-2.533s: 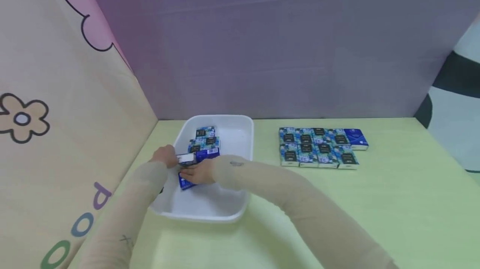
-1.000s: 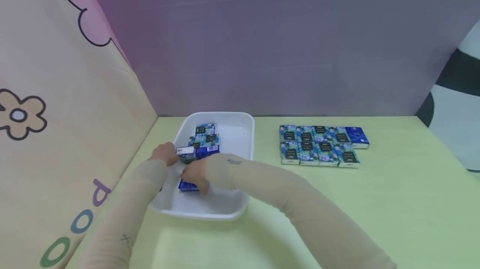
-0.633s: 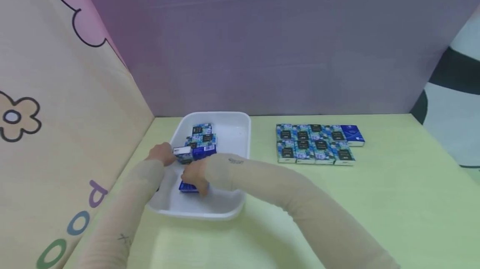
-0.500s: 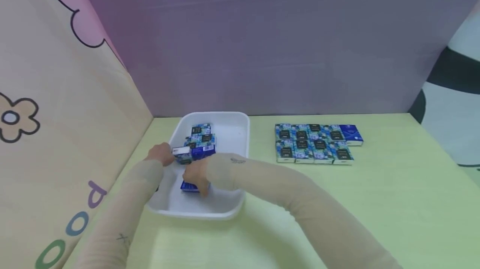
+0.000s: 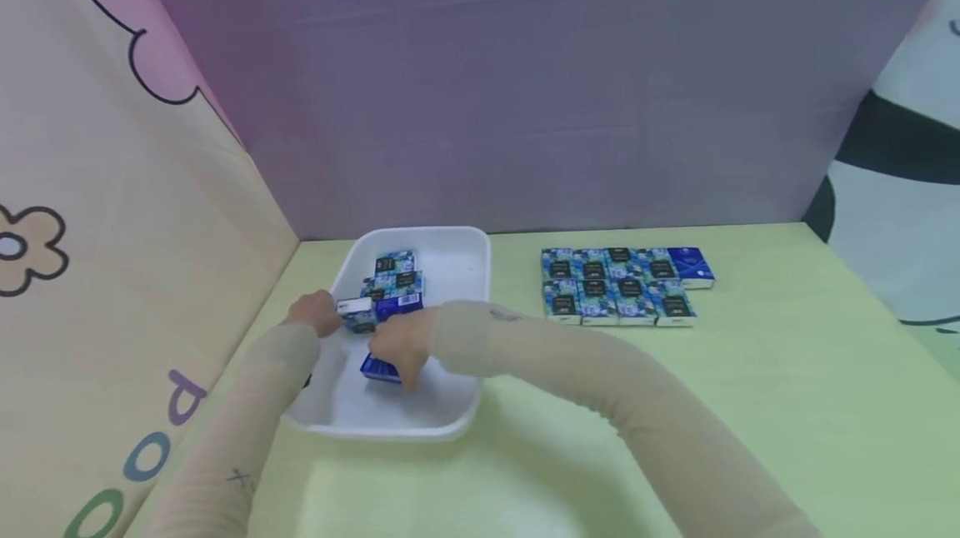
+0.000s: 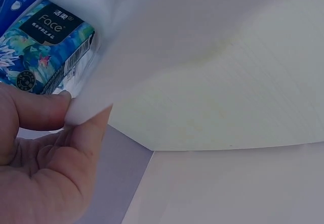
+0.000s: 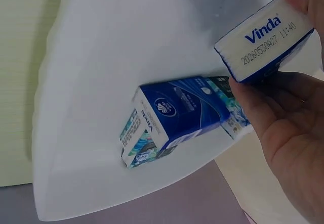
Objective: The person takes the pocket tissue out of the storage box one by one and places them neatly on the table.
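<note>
My left hand (image 5: 313,313) pinches the left rim of a white plastic basin (image 5: 375,433); the left wrist view has thumb and fingers on either side of the rim (image 6: 76,114). Inside the basin, my right hand (image 5: 403,345) holds a blue Vinda tissue pack (image 5: 381,368) toward the near end. The right wrist view shows that pack's printed white end (image 7: 268,42) between thumb and fingers. Beyond it in the basin, another blue tissue pack (image 7: 182,107) lies on top of floral tissue packs (image 7: 147,150). More floral packs (image 5: 396,263) sit farther back.
Right of the basin, a two-row block of floral tissue packs (image 5: 615,288) lies on the pale green table (image 5: 750,388), with one blue pack (image 5: 691,266) at its back right end. A printed cloth (image 5: 150,271) borders the left; a grey-purple cloth (image 5: 480,105) stands behind.
My right hand, earlier lying flat over the near blue tissue pack, has curled its fingers down around it. The left hand stays on the basin rim. The head view has turned slightly right.
</note>
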### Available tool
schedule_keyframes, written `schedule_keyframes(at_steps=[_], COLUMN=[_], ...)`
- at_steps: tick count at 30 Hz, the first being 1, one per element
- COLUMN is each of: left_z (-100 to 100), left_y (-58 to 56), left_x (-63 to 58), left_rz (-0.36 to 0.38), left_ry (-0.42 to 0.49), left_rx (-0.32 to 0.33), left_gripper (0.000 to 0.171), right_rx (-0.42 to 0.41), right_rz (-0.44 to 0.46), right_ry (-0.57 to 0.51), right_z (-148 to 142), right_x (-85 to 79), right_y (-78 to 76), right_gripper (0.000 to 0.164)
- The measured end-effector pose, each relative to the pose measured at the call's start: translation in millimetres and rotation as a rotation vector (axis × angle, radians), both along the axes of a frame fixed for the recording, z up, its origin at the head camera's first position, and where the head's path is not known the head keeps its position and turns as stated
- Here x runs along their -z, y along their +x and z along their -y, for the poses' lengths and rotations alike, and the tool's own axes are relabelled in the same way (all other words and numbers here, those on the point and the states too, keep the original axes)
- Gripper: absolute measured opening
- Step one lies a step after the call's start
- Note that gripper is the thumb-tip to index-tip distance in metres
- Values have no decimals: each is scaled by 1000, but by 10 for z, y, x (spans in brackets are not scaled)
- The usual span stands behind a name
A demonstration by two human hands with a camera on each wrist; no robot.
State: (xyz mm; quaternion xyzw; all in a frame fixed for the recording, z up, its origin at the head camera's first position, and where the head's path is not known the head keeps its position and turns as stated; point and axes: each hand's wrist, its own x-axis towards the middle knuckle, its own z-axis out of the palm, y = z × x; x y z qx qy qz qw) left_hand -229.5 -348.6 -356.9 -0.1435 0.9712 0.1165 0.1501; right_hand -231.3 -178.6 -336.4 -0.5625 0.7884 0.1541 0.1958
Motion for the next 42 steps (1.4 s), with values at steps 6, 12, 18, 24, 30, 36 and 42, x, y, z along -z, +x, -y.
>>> schedule_keyframes(at_steps=[6,12,18,24,30,36,42], left_z=[-20,4,55,65,79,82,81], left_y=[-2,4,-32,-52,-24,-20,-33], left_x=[12,-2,27,52,27,18,48], left_rz=[19,15,27,31,15,-3,5], left_ry=[35,33,17,22,17,4,21], left_rx=[-36,-16,-5,-10,29,47,22], left_gripper=[36,36,34,35,34,33,33], right_rx=[-9,79,211,272,369,443,521], right_rz=[1,20,42,12,4,5,32], right_ry=[-73,-120,-166,-149,-183,-204,-239], right_z=[-168,-373,-644,-1042,-1501,-1878,-2234], right_x=[-113,-295,-393,-427,-412,-407,-349], right_y=[28,-3,-126,-224,-284,-319,-350], right_gripper=[63,84,89,91,92,92,92])
